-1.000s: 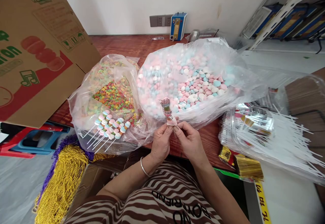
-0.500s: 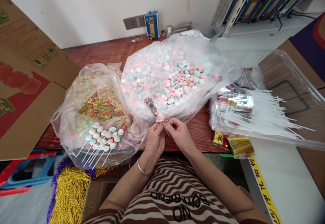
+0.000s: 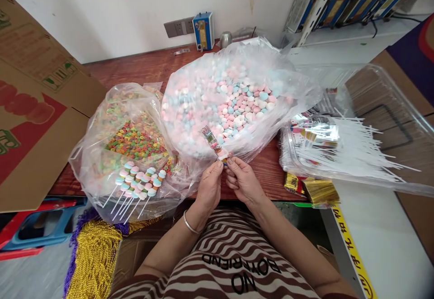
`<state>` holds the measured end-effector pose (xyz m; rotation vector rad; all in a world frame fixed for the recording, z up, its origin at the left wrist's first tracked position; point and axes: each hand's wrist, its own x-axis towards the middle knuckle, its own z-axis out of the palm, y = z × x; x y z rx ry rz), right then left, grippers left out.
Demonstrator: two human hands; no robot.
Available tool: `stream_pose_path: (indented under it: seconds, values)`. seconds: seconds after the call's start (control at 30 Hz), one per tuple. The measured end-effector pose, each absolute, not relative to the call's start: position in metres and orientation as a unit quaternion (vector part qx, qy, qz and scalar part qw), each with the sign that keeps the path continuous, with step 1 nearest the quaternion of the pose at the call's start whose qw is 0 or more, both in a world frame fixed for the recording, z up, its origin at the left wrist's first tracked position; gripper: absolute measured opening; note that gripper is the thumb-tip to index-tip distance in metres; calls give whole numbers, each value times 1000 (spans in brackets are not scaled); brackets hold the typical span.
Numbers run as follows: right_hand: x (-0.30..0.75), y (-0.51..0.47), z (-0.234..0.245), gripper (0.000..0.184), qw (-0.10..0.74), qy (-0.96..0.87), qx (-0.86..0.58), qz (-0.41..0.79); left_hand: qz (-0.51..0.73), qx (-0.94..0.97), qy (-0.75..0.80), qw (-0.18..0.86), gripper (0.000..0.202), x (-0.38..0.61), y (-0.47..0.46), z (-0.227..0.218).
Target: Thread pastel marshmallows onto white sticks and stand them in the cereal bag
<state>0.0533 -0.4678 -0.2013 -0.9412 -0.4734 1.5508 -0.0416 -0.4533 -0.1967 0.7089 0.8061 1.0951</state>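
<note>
- At the far left, a cardboard box (image 3: 30, 109) with red and green print leans over the worktop (image 3: 125, 68), and below it strings of gold and purple beads (image 3: 93, 249) hang in front
- Next, a clear bag (image 3: 90, 149) on the worktop, full of small coloured rings (image 3: 135, 138)
- On the front of that bag lie the candy sticks (image 3: 140, 181), pink, blue and white sweets threaded in rows, their white ends pointing down and left
- At the back, by the wall socket (image 3: 179, 27), a blue box (image 3: 204, 31) stands upright, a metal cup (image 3: 225, 40) just beside it
- In the middle, the left hand (image 3: 209, 186), a bangle (image 3: 190, 223) at its wrist, has its fingers pinched on the lower end of a small printed packet (image 3: 212, 141)
- The packet tilts up and left before the big bag (image 3: 185, 79) of pastel sweets (image 3: 246, 109); whether it touches that bag I cannot tell
- The right hand (image 3: 247, 183) meets the left there, its fingers also pinched at the packet's lower end
- Further right, gold ties (image 3: 320, 191) lie at the worktop's front edge, near a clear tray holding many loose white sticks (image 3: 362, 154)
</note>
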Motion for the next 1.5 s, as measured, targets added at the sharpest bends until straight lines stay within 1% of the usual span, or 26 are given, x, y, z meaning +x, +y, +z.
stream_pose_path:
  seconds: [0.17, 0.23, 0.27, 0.3, 0.37, 0.43, 0.47, 0.53, 0.6, 0.7, 0.77, 0.93, 1.1, 1.17, 1.23, 1.33, 1.4, 1.5]
  values:
    - [59, -470, -201, 50, 550, -207, -377, 716, 473, 251, 379, 755, 28, -46, -449, -198]
    - [58, -473, -203, 46, 552, -219, -381, 708, 476, 204, 376, 768, 32, -45, -447, -200]
    - [57, -475, -205, 43, 561, -245, -396, 684, 481, 184, 374, 771, 34, -45, -447, -201]
    - [56, -477, -206, 40, 572, -287, -421, 643, 486, 168, 370, 774, 35, -44, -447, -200]
    - [55, -483, -208, 33, 576, -408, -489, 513, 495, 144, 363, 776, 35, -42, -447, -199]
    - [55, -488, -211, 26, 546, -515, -547, 370, 494, 129, 357, 782, 33, -41, -448, -198]
    - [55, -490, -212, 23, 527, -550, -565, 317, 491, 126, 354, 786, 32, -40, -449, -197]
    - [55, -491, -215, 20, 499, -589, -578, 264, 489, 124, 353, 788, 29, -40, -450, -198]
    - [54, -490, -217, 20, 494, -596, -572, 271, 489, 131, 353, 786, 28, -40, -451, -200]
    - [55, -492, -216, 21, 488, -585, -561, 323, 492, 179, 356, 775, 30, -44, -448, -201]
    - [60, -499, -214, 24, 457, -600, -570, 327, 498, 230, 350, 760, 33, -47, -444, -200]
    - [95, -541, -211, 22, 321, -630, -642, 299, 511, 343, 306, 727, 27, -51, -433, -195]
    - [143, -597, -208, 23, 161, -543, -786, 247, 498, 411, 296, 704, 23, -52, -432, -191]
    - [153, -607, -204, 25, 123, -513, -821, 221, 504, 422, 291, 695, 23, -53, -431, -187]
    - [153, -603, -201, 25, 133, -514, -822, 205, 516, 421, 284, 690, 24, -54, -429, -182]
    - [135, -571, -206, 18, 172, -573, -774, 206, 532, 405, 276, 691, 25, -58, -426, -175]
    - [115, -544, -215, 14, 159, -611, -753, 186, 538, 396, 282, 688, 25, -64, -426, -173]
    - [89, -513, -231, 14, 145, -621, -756, 148, 554, 393, 301, 670, 25, -79, -429, -173]
